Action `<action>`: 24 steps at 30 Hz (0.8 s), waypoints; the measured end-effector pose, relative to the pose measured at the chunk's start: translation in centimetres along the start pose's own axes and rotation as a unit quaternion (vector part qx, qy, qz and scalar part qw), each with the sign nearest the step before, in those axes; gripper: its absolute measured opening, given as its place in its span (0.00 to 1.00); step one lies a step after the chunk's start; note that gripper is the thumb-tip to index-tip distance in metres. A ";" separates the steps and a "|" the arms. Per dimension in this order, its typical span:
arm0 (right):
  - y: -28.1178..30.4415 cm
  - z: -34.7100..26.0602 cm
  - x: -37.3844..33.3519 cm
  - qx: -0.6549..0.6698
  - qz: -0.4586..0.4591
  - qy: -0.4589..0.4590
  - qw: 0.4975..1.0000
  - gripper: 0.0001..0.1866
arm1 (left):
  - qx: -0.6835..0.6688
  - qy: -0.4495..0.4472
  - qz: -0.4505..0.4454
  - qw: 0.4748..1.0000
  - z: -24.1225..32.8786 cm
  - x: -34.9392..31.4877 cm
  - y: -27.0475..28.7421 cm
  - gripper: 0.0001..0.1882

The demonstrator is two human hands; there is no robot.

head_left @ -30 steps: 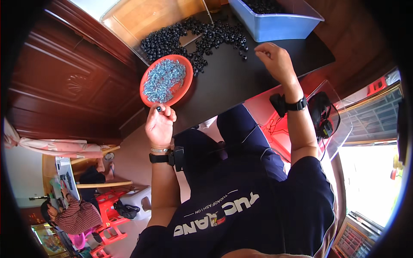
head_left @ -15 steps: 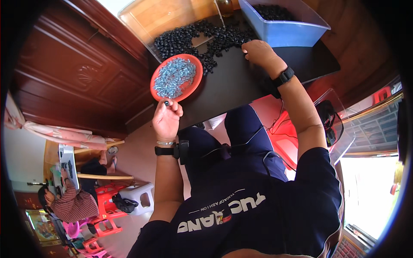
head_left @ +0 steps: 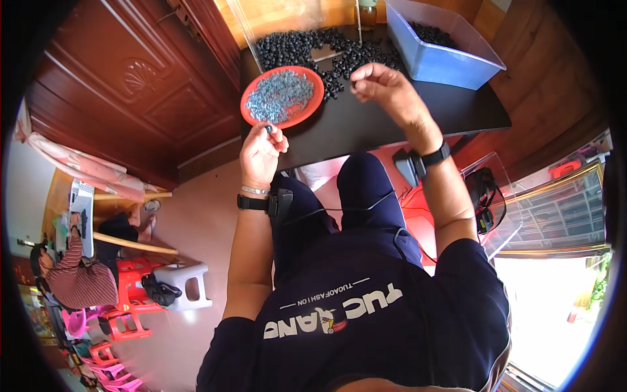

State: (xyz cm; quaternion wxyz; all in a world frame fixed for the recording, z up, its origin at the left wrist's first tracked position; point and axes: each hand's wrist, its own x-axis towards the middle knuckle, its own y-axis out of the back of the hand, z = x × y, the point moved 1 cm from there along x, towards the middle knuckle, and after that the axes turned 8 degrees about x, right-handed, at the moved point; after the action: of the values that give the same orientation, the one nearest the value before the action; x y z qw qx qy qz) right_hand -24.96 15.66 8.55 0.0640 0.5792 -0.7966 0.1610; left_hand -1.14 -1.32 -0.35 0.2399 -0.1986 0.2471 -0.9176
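Note:
Beside the near edge of the orange-red plate (head_left: 313, 108), my left hand (head_left: 260, 159) pinches a small black round part (head_left: 268, 129) between thumb and fingertips. Many small shiny silver-blue metal pieces (head_left: 277, 95) lie on that plate, too small to name surely. My right hand (head_left: 393, 97) hovers over the dark table, right of the plate, with thumb and forefinger closed together. A tiny dark bit shows at its fingertips, its kind unclear. Behind the plate spreads a pile of small black parts (head_left: 287, 51), which look like those in my left hand.
A translucent blue bin (head_left: 450, 68) with more black parts stands on the dark table (head_left: 339, 127) at the back right. A flat tan piece (head_left: 325, 53) lies among the pile. At far left, another person (head_left: 81, 284) sits near stools (head_left: 189, 287).
My right hand has moved from beside the blue bin leftward, toward the plate. My left hand keeps its black part near the plate's edge. The whole view has shifted slightly.

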 end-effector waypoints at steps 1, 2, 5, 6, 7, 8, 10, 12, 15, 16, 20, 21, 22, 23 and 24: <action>-1.4 0.7 -1.0 0.098 -0.017 -0.018 0.995 0.06 | 0.007 -0.008 0.004 1.000 0.1 -0.5 -0.2 0.11; -2.9 1.5 -2.0 0.154 -0.021 -0.042 0.987 0.06 | -0.022 -0.010 0.022 0.999 0.2 -1.3 -0.8 0.11; -5.6 4.9 -4.1 0.281 -0.024 -0.109 0.953 0.07 | -0.103 0.017 0.024 0.994 -0.4 -4.1 -3.3 0.12; -6.3 6.0 -4.5 0.288 -0.027 -0.125 0.949 0.08 | -0.117 0.028 0.022 0.993 -0.7 -5.1 -4.2 0.12; -6.9 7.0 -5.0 0.296 -0.031 -0.141 0.944 0.09 | -0.120 0.029 0.020 0.992 -0.9 -6.1 -5.1 0.12; -7.5 7.6 -5.2 0.294 -0.032 -0.157 0.942 0.09 | -0.103 0.024 0.026 0.994 -1.2 -6.7 -5.6 0.13; -8.7 8.2 -5.9 0.285 -0.038 -0.168 0.943 0.09 | -0.063 0.020 0.029 0.997 -1.2 -7.7 -6.1 0.13; -9.6 8.7 -6.3 0.257 -0.042 -0.154 0.953 0.09 | -0.059 0.010 0.046 0.997 -0.9 -8.0 -6.8 0.13; -10.8 9.1 -6.8 0.202 -0.051 -0.099 0.973 0.09 | -0.057 -0.004 0.048 0.997 -0.7 -8.4 -6.7 0.12; -11.2 9.0 -6.9 0.181 -0.044 -0.076 0.979 0.09 | -0.056 -0.014 0.056 0.997 -0.6 -8.5 -6.7 0.12; -12.2 8.1 -7.4 0.216 -0.050 -0.051 0.974 0.08 | -0.056 -0.026 0.058 0.996 -0.3 -8.9 -7.0 0.12; -12.4 8.0 -7.4 0.241 -0.053 -0.037 0.968 0.07 | -0.056 -0.025 0.058 0.996 -0.2 -8.9 -7.1 0.12; -12.5 7.9 -7.5 0.265 -0.056 -0.023 0.962 0.07 | -0.048 -0.024 0.056 0.997 -0.2 -9.0 -7.3 0.11; -12.6 7.9 -7.6 0.266 -0.055 -0.023 0.962 0.07 | -0.039 -0.023 0.055 0.997 -0.2 -9.0 -7.3 0.11; -12.7 7.9 -7.7 0.233 -0.059 -0.003 0.971 0.07 | -0.038 -0.023 0.055 0.997 -0.3 -9.1 -7.3 0.11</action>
State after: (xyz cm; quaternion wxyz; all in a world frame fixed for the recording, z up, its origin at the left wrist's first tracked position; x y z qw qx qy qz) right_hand -9.89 16.50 1.25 -0.0652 0.6248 -0.7017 0.3361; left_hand 3.51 9.26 1.15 0.2878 -0.2144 0.2870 -0.8881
